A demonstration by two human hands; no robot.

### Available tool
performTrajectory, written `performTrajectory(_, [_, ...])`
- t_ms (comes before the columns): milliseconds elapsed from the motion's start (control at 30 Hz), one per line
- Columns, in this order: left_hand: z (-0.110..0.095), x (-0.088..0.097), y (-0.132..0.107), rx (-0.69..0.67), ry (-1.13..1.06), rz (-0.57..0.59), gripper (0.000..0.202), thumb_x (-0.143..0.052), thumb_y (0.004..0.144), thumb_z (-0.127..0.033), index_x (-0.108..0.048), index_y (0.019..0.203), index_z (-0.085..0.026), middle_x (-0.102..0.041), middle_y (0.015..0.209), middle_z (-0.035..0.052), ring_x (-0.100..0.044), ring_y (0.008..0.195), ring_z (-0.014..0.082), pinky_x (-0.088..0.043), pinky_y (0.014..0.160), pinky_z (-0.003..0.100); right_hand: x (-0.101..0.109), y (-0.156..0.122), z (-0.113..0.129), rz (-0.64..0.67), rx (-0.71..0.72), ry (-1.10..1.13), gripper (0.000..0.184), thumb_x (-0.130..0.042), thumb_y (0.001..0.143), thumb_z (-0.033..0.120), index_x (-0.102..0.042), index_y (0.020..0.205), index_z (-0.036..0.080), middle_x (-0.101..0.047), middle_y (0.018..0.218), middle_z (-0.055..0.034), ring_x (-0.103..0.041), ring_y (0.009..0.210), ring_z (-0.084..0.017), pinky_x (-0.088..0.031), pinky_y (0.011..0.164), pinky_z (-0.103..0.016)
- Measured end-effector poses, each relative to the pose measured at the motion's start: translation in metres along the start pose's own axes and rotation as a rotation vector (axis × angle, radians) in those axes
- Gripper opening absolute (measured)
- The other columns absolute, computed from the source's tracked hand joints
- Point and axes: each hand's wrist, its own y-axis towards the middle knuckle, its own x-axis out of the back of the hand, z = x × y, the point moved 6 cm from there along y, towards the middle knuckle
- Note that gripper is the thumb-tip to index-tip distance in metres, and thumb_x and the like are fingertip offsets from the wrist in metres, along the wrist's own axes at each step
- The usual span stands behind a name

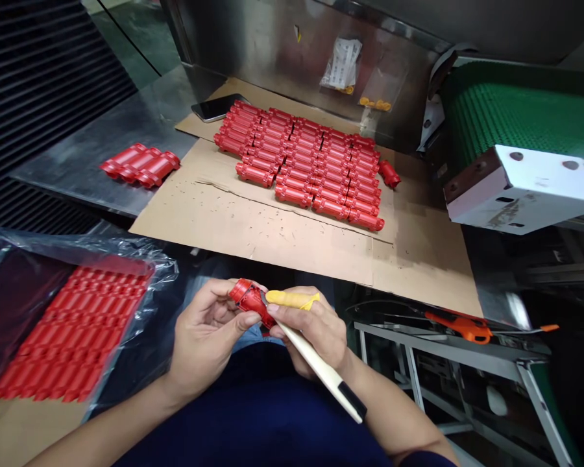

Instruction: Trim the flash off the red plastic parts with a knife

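My left hand (204,334) pinches a small red plastic part (250,299) between thumb and fingers, low in the middle of the view. My right hand (316,331) touches the same part. It wears a yellow finger cot (292,299) on the forefinger and grips a cream-handled tool (324,373) with a black end, its tip against the part. Both hands hover above my lap, in front of a cardboard sheet (272,227).
Rows of red parts (306,165) lie on the cardboard; a smaller group (141,165) rests on the metal table at left beside a phone (217,107). A plastic-lined box of red parts (73,331) is at my left. A green conveyor (516,123) and orange cutters (462,324) are at right.
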Motion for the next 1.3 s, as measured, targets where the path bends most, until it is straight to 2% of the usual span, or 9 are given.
performTrajectory(167, [-0.002,0.0,-0.001,-0.017,0.006,0.012,0.032,-0.086,0.09,-0.004,-0.075,0.114,-0.021,-0.082,0.117,0.0068,-0.082,0.104,0.02,-0.069,0.09,0.027,-0.001,-0.001,0.001,-0.023,-0.006,-0.002,0.027,-0.068,0.108,0.018,-0.073,0.135,0.02,-0.083,0.113,-0.0139,-0.081,0.104,-0.027,-0.073,0.087,-0.045])
performTrajectory(367, [-0.008,-0.005,-0.001,-0.068,-0.012,0.026,0.031,-0.085,0.09,-0.001,-0.074,0.111,-0.02,-0.081,0.118,0.0078,-0.083,0.104,0.0218,-0.07,0.089,0.028,-0.001,-0.001,0.007,-0.037,-0.013,-0.056,0.025,-0.065,0.106,0.013,-0.072,0.13,0.013,-0.081,0.11,-0.0165,-0.079,0.098,-0.026,-0.07,0.086,-0.045])
performTrajectory(667, [-0.015,0.001,-0.001,-0.15,0.087,-0.063,0.034,-0.085,0.087,0.001,-0.073,0.111,-0.02,-0.08,0.122,0.0078,-0.085,0.105,0.026,-0.072,0.094,0.035,0.005,-0.008,0.012,0.0,-0.028,-0.128,0.031,-0.067,0.098,0.005,-0.071,0.128,0.01,-0.076,0.109,-0.0176,-0.073,0.098,-0.027,-0.067,0.085,-0.046])
performTrajectory(733, [-0.014,0.004,-0.001,-0.152,0.128,-0.071,0.037,-0.087,0.087,-0.001,-0.073,0.114,-0.021,-0.08,0.123,0.0077,-0.085,0.104,0.0246,-0.071,0.092,0.033,0.009,-0.006,0.011,0.049,-0.097,-0.106,0.032,-0.067,0.097,0.004,-0.071,0.128,0.012,-0.076,0.113,-0.0182,-0.073,0.103,-0.028,-0.067,0.086,-0.045])
performTrajectory(833, [-0.011,0.004,0.0,-0.107,0.148,-0.051,0.042,-0.087,0.088,-0.004,-0.074,0.124,-0.022,-0.079,0.123,0.0068,-0.083,0.105,0.0204,-0.069,0.096,0.029,0.016,0.001,0.005,0.102,-0.247,0.02,0.026,-0.066,0.1,0.008,-0.073,0.123,0.018,-0.079,0.108,-0.0127,-0.073,0.108,-0.027,-0.065,0.089,-0.042])
performTrajectory(933, [-0.009,-0.001,-0.001,-0.088,0.161,0.01,0.044,-0.085,0.091,-0.007,-0.075,0.13,-0.024,-0.077,0.126,0.008,-0.08,0.109,0.0206,-0.067,0.097,0.029,0.022,0.011,-0.004,0.083,-0.362,0.05,0.021,-0.067,0.103,0.011,-0.077,0.119,0.02,-0.081,0.098,-0.0067,-0.072,0.088,-0.02,-0.061,0.078,-0.034])
performTrajectory(1000, [-0.01,-0.005,-0.002,-0.113,0.175,0.069,0.045,-0.083,0.093,-0.007,-0.075,0.132,-0.026,-0.075,0.129,0.0085,-0.079,0.109,0.0207,-0.068,0.095,0.029,0.019,0.016,-0.012,0.135,-0.425,0.047,0.017,-0.07,0.104,0.016,-0.081,0.116,0.02,-0.081,0.092,-0.0054,-0.07,0.077,-0.017,-0.058,0.07,-0.031])
performTrajectory(1133, [-0.009,-0.008,-0.003,-0.193,0.28,0.158,0.052,-0.082,0.093,-0.005,-0.075,0.137,-0.031,-0.074,0.13,0.0083,-0.075,0.115,0.0221,-0.065,0.099,0.033,0.008,0.021,-0.021,0.294,-0.484,0.024,0.014,-0.069,0.105,0.021,-0.083,0.108,0.02,-0.079,0.086,-0.0039,-0.07,0.075,-0.016,-0.056,0.071,-0.029])
performTrajectory(1300, [-0.007,-0.01,-0.003,-0.258,0.438,0.219,0.054,-0.082,0.091,-0.004,-0.074,0.137,-0.032,-0.076,0.126,0.0078,-0.072,0.119,0.0255,-0.062,0.102,0.038,0.004,0.022,-0.021,0.373,-0.529,-0.034,0.014,-0.066,0.104,0.018,-0.076,0.094,0.019,-0.073,0.085,-0.0018,-0.069,0.076,-0.015,-0.053,0.074,-0.028])
